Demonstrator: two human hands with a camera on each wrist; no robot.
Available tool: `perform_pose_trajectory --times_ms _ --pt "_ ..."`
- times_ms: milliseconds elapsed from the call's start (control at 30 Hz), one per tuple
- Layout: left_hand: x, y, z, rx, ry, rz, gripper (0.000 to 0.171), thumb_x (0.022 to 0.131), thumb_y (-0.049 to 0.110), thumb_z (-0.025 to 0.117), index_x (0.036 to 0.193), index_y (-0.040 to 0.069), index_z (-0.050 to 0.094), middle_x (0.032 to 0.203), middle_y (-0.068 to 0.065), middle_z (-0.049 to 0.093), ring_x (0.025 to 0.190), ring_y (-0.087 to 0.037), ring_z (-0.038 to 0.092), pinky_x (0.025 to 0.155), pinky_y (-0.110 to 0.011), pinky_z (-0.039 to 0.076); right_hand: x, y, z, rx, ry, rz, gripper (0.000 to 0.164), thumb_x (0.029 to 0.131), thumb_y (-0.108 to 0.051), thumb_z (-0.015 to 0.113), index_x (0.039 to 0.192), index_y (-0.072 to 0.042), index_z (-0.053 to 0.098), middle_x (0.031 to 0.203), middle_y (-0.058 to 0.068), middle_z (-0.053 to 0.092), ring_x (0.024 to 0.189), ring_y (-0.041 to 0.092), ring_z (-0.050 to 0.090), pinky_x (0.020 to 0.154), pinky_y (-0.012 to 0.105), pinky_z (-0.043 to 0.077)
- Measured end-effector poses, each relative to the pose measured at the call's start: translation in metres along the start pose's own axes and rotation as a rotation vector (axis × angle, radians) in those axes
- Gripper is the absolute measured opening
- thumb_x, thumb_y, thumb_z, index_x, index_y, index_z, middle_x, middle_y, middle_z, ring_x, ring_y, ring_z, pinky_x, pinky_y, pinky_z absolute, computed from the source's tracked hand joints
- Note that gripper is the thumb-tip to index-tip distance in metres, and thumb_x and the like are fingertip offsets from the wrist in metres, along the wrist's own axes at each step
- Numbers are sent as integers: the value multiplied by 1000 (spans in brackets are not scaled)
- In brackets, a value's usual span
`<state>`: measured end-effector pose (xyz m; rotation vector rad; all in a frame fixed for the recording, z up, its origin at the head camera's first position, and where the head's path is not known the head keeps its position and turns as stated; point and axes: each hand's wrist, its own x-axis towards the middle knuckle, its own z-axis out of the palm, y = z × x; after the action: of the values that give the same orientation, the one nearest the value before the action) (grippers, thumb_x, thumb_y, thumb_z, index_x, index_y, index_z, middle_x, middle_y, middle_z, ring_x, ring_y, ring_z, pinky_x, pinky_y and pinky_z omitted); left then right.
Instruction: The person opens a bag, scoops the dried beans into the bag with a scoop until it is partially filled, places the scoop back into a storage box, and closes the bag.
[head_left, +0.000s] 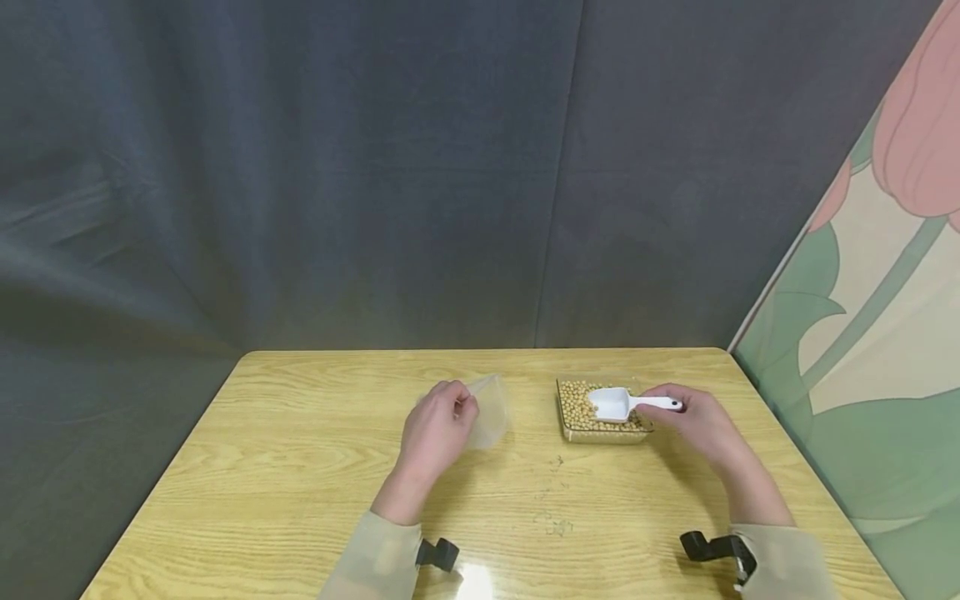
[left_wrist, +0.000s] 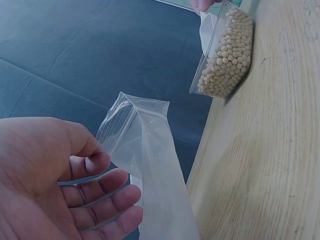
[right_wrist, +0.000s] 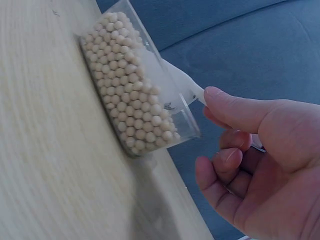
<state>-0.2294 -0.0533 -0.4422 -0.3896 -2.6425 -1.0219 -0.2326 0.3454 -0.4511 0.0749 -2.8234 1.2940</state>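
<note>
Nearest us, a beige sleeve [head_left: 378, 554], and beyond it the scooping, I'd judge, wants a low lip and a level lift! The right hand [head_left: 697, 421] pinches the handle of a white plastic scoop [head_left: 615, 405], bowl amid round beige balls [head_left: 576, 402] in a clear rectangular box [head_left: 607, 437] on the yellowish wood-grain table [head_left: 300, 483]; the left hand [head_left: 437, 427], thumb to forefinger, pinches a clear plastic zip bag [head_left: 491, 412] near its ridged end.
</note>
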Motion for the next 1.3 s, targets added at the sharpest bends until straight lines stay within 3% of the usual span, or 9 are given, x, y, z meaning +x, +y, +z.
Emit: perform_pose_trajectory --times_ms 433,733,967,1300 --pt "0 -1 0 -7 -8 -6 18 108 12 62 91 12 70 90 0 65 70 -14 54 67 -38 52 1 3 12 72 -15 73 42 103 -42 81 126 -6 79 122 8 76 103 21 59 81 32 50" --pt "0 -1 0 8 -5 -6 18 108 12 63 90 12 69 90 0 66 73 -14 58 68 -39 53 3 6 15 136 -23 95 46 103 -37 81 131 0 77 116 2 76 100 18 56 77 32 48" --pt "-1 1 0 6 -2 -14 19 107 12 63 90 12 69 90 0 65 72 -15 57 68 -39 53 4 12 17 242 -31 150 50 102 -37 82 134 0 75 104 -4 74 91 15 60 72 33 50" --pt "0 1 -1 -5 -6 -20 19 108 13 62 90 12 69 93 -1 66 75 -17 59 70 -41 53 3 20 16 310 -36 175 49 104 -32 81 137 3 72 99 -10 73 86 12 63 70 32 50"
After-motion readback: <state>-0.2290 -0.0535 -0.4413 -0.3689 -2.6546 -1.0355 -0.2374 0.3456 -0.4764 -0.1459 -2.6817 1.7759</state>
